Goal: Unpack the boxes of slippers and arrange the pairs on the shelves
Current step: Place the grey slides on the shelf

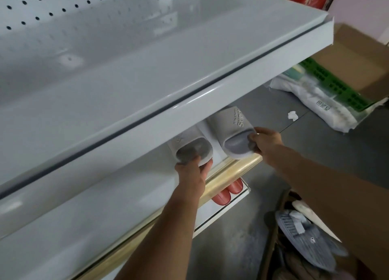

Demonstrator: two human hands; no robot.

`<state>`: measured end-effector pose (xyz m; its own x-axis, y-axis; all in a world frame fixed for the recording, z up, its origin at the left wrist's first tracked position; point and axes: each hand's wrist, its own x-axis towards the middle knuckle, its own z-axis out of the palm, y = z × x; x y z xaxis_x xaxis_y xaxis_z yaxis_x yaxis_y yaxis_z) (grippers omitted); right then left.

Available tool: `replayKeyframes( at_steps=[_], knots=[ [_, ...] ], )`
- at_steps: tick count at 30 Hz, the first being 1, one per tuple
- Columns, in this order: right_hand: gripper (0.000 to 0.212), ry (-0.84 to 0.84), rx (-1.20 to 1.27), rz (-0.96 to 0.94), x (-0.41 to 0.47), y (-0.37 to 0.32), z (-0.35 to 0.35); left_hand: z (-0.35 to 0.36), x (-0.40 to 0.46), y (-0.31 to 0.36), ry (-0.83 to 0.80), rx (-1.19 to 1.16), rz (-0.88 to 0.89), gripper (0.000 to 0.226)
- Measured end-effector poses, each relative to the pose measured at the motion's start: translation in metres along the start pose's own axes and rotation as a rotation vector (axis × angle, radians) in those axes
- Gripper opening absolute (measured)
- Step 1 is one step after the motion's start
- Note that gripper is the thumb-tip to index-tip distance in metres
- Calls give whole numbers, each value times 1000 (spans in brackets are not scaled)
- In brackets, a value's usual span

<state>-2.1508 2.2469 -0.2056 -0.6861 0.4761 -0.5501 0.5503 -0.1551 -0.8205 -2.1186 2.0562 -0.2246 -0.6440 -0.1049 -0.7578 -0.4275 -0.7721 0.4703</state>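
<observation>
— Where are our grey slippers?

— The left slipper point(190, 148) and the right slipper point(233, 132) are at the front of the middle shelf point(105, 206), side by side with a small gap between them. Their heels point out at us. Their toes go in under the top shelf point(147, 69).

— Who has hold of them?

— We do. Our left hand point(192, 172) holds the heel of the left slipper. The thumb is curled on top and the fingers are tucked under. Our right hand point(266, 141) pinches the heel of the right slipper with bent fingers.

— So what step are we on?

— We think we are setting this pair down on the shelf. The right heel hangs a little over the gold edge point(231, 170).

— What comes next?

— We should push both slippers in a bit, line up the heels, then let go. Go slow, so they do not slide off the front.

— Is there more to do?

— Yes, we think so. A red pair point(228, 192) sits on the shelf below. Down by our right arm an open box point(273, 227) has striped slippers point(305, 237) still in it. Farther off on the floor point(273, 102) we see a green crate point(334, 86) and a brown box point(357, 58).
</observation>
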Motion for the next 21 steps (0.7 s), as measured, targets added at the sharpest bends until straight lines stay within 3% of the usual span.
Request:
replayKeyframes(
  at_steps=[2, 4, 5, 9, 14, 17, 21],
  knots=[
    [49, -15, -88, -20, 13, 1, 1, 13, 7, -10, -10, 241, -36, 45],
    [56, -10, -144, -72, 22, 0, 3, 22, 21, -13, -44, 217, -83, 41],
    [57, -9, -175, -104, 27, -1, 3, 25, 22, -12, -43, 351, -35, 39],
    [59, -68, -327, -170, 37, -4, 2, 26, 29, -11, -16, 492, -29, 30],
    [38, -29, -394, -262, 38, 0, 2, 22, 14, -10, 70, 723, 40, 62],
    [40, -32, -395, -284, 41, 8, 0, 14, 11, -5, 56, 650, 37, 58],
    [36, 79, -351, -313, 29, 19, -5, 9, -6, 3, -41, 628, 3, 33]
  ],
)
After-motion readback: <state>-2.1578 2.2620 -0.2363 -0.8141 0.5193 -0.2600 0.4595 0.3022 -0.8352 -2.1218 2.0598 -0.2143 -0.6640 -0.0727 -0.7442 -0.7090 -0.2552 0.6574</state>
